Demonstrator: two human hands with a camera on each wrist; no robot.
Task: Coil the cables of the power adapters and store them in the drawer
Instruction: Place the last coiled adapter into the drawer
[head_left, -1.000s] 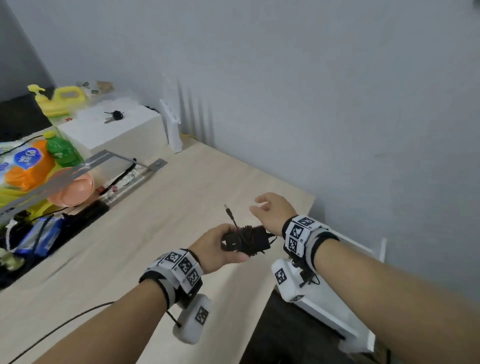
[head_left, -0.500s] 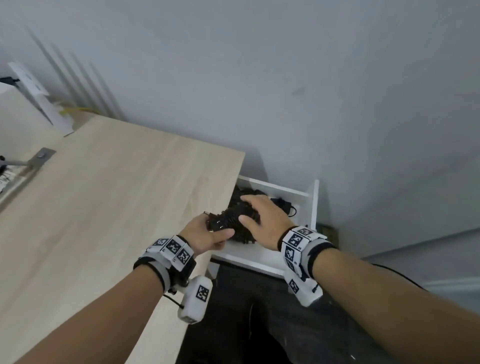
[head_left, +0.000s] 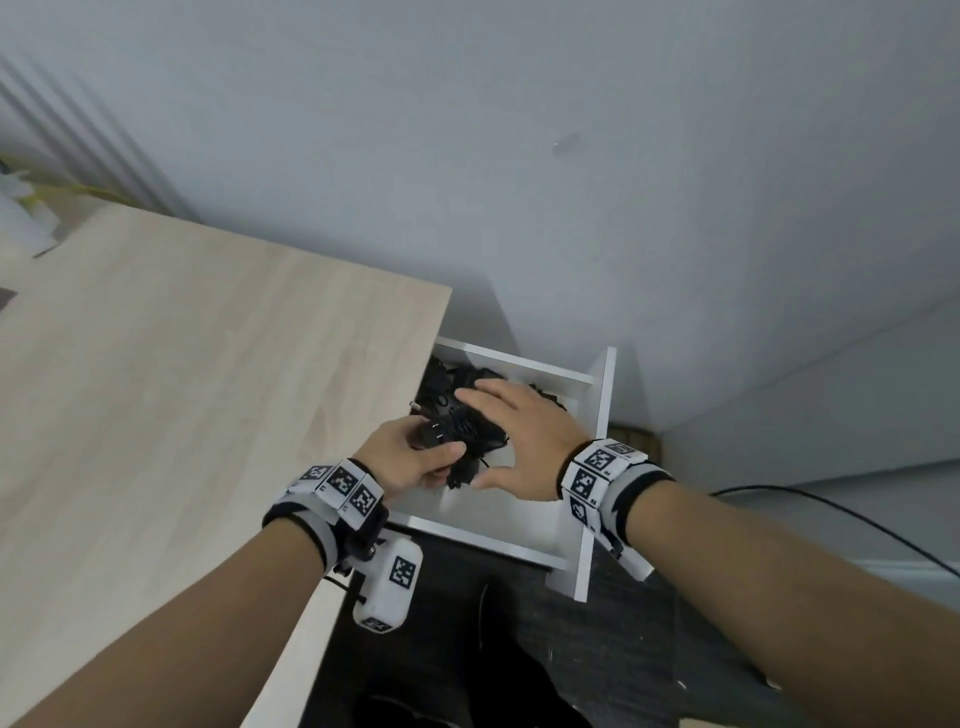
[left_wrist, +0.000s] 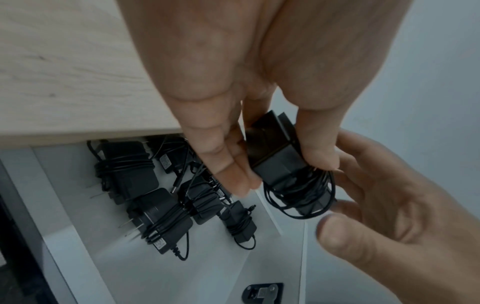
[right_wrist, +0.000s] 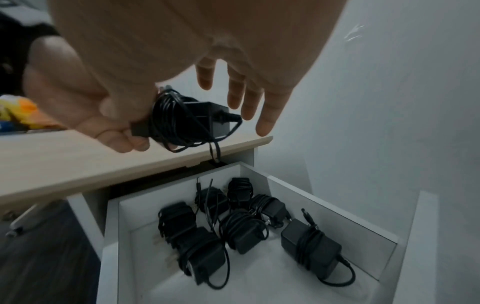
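Since the earlier frames, both hands have carried the coiled power adapter (head_left: 462, 431) off the desktop (head_left: 208, 389) and out past its right edge, so that it now hangs above the open drawer (head_left: 597, 441). The left hand (head_left: 410, 460) grasps the adapter, with fingers (left_wrist: 226, 164) on one face of the black body and the thumb on the opposite face, across the wound cable (left_wrist: 298, 197). The right hand (head_left: 524, 441) is released: its fingers are spread and nearly straight, cupped just beside the far side of the adapter, and whether they touch the loops cannot be determined from any view. The controlling relation is vertical: the drawer floor lies directly below the adapter, well apart from it, and the adapter's long axis runs roughly level, from the left hand's fingers toward the right palm. The left hand is the nearer and the only load-bearing hand, so the release is judged to depend on it. Several stored adapters (right_wrist: 233, 228) already lie in the drawer, clustered toward the desk side; the bare floor nearest the drawer front (right_wrist: 259, 288) appears to be the free landing area. One loose loop of cable hangs below the bundle in the right wrist view and may catch on the desk edge. In the head view the hands cover most of the drawer contents, the plug prongs of the held unit are barely discernible, and the drawer's inner end is hidden under the desktop.
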